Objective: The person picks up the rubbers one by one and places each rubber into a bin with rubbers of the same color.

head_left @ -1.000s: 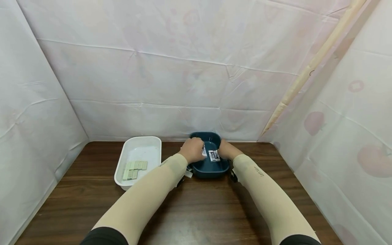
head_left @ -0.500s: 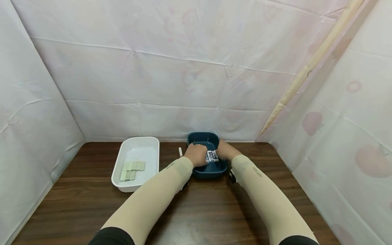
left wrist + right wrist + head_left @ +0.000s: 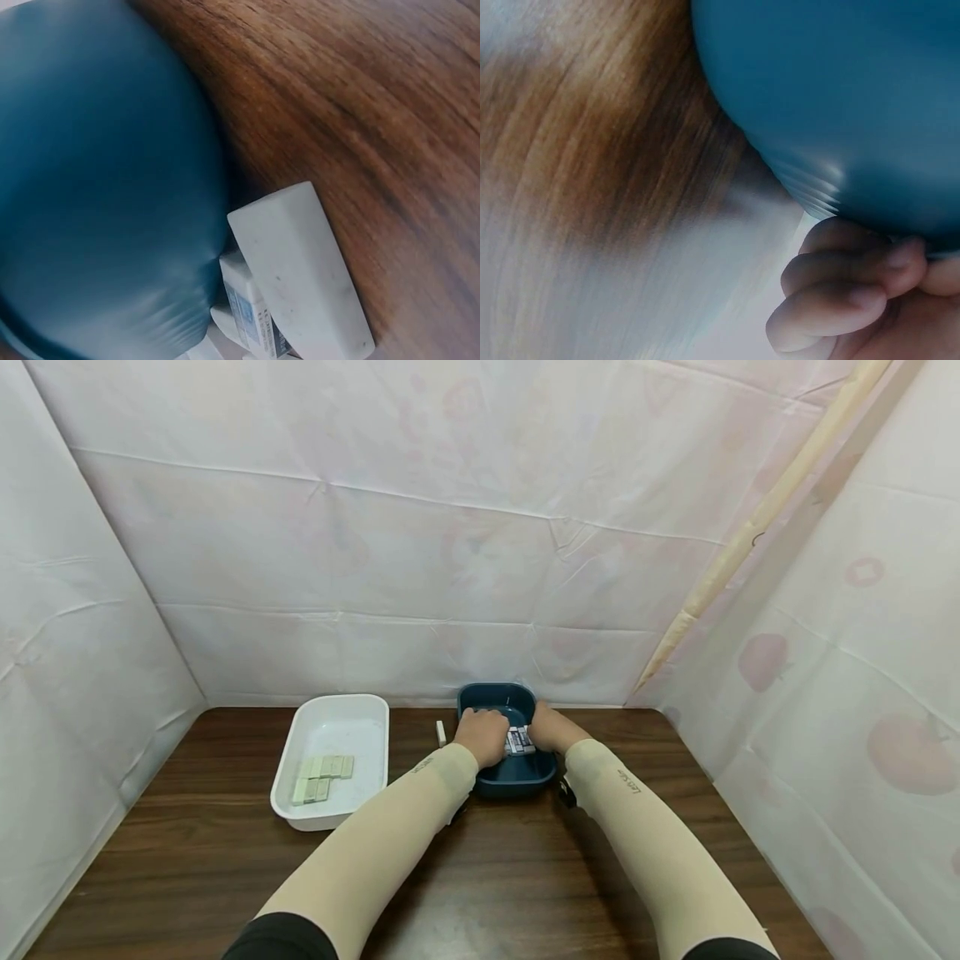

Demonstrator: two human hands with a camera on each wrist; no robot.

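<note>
Blue bin (image 3: 516, 774) at frame centre on worktop (image 3: 480, 877) – holds small labelled blocks (image 3: 517, 742) between both hands. Left hand (image 3: 482, 734) curled over blocks, grip closed on them; right hand (image 3: 549, 727) curled at bin's right rim, grip unclear. White tray (image 3: 330, 810) left of centre – pale tiles (image 3: 324, 777) in rows inside. Loose white block (image 3: 441, 732) just left of bin.

I count two trays on the table: one white tray (image 3: 332, 758) at left, one blue tray (image 3: 508, 752) right of it. Seven pale tiles (image 3: 321, 777) lie in the white one. One loose white piece (image 3: 441, 732) stands between the trays. Two hands are in view.
</note>
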